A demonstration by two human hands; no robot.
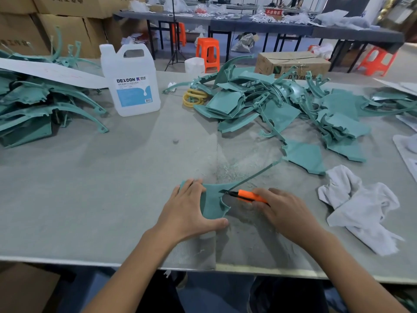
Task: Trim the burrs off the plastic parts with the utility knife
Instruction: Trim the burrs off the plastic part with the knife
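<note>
The left hand (187,213) lies flat with fingers spread, pressing a teal, curved plastic part with a long thin arm (213,199) onto the grey table (90,199) near its front edge. The right hand (284,211) is wrapped round an orange utility knife (249,196), whose blade tip meets the part's ragged right edge. Pale shavings (228,170) are scattered just behind. A heap of teal plastic parts (282,105) sits farther back on the right and another heap (33,109) on the left. A clear plastic jug with a blue label (132,84) stands between them, and a crumpled white cloth (361,208) lies to the right.
</note>
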